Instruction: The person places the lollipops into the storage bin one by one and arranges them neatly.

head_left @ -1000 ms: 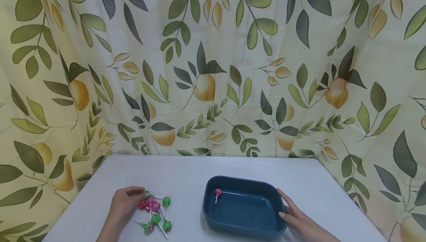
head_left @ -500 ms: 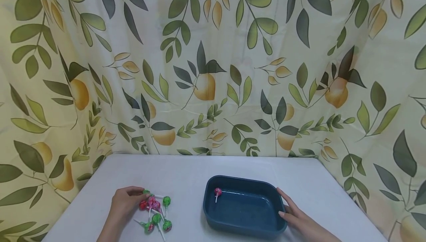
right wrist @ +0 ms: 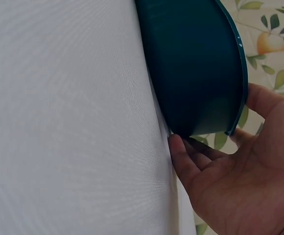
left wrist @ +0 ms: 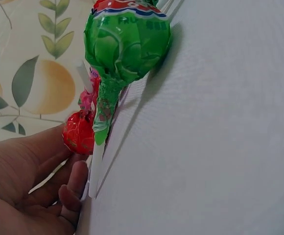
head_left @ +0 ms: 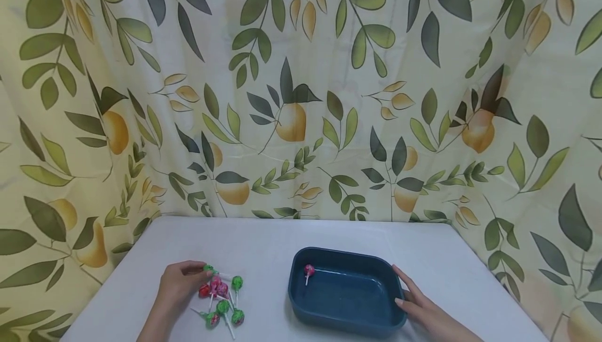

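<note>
My left hand (head_left: 177, 283) is at the left edge of a loose pile of lollipops, its thumb and forefinger pinching a green-wrapped lollipop (head_left: 208, 268) at the pile's far side. In the left wrist view, a red lollipop (left wrist: 78, 133) sits by the fingers, and a green lollipop (left wrist: 127, 46) with a white stick stands large in front. Pink lollipops (head_left: 222, 287) lie mid-pile, with more green ones nearer. Over to the right, my right hand (head_left: 420, 308) holds the right end of a dark blue rectangular container (head_left: 348, 323). Inside it, at the far left, lies one pink lollipop (head_left: 309, 270).
A white-covered table (head_left: 263, 243) carries everything. Behind it and along both sides hangs a curtain (head_left: 301, 175) printed with leaves and fruit. Bare white cloth separates the pile from the container.
Both hands keep nearly the same place. A green lollipop's stick in the near part of the pile has swung slightly to the left, and the whole view has shifted a little.
</note>
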The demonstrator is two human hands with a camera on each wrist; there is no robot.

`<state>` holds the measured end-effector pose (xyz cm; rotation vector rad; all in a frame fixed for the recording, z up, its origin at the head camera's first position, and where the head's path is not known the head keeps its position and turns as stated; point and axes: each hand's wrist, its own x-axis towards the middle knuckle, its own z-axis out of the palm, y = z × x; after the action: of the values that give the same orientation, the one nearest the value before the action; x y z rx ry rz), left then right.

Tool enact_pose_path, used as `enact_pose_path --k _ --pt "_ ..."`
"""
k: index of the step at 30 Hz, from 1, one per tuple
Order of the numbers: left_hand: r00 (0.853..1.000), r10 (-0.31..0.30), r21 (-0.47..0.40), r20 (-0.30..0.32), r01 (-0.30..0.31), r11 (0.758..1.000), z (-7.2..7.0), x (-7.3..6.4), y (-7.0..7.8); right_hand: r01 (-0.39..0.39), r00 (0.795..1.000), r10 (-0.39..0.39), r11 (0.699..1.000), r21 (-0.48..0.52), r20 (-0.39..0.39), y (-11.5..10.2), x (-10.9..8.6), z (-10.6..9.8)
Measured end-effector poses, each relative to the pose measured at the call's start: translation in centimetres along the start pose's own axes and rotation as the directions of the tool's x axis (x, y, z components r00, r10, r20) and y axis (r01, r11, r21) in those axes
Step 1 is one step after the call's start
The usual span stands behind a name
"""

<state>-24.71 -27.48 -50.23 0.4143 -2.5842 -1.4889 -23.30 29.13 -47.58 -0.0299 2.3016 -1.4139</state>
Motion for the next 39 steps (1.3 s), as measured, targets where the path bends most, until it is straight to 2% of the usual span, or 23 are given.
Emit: enact_pose_path --k 7,14,19,26,33,39 --pt "0.999 0.044 -0.042 -0.004 -0.044 0.998 0.6 0.6 0.4 -0.01 1.0 0.01 1.0 -0.007 -0.021 0.1 -0.3 -0.4" --pt "0.998 0.058 -0.008 -0.015 -0.058 0.998 0.5 0.8 0.6 -0.04 0.998 0.04 0.999 -0.006 -0.047 0.0 -0.3 -0.2" --pt "0.998 0.057 0.007 -0.01 -0.057 0.998 0.1 0.7 1.0 -0.023 0.999 0.023 1.0 -0.005 -0.04 0.1 -0.2 -0.2" --pt "0.994 0.111 0.0 -0.014 -0.111 0.994 -0.5 0.3 2.4 0.038 0.999 -0.039 0.999 0.028 0.007 0.2 -0.6 -0.2" --pt "0.988 0.149 -0.038 -0.032 -0.15 0.988 -0.7 -0.6 3.8 0.001 1.0 -0.001 1.0 0.02 -0.017 -0.2 -0.4 0.1" --pt "0.983 0.182 -0.034 -0.036 -0.183 0.983 -1.0 -1.3 5.3 0.003 1.0 -0.002 1.0 0.023 -0.018 -0.2 -0.6 0.2"
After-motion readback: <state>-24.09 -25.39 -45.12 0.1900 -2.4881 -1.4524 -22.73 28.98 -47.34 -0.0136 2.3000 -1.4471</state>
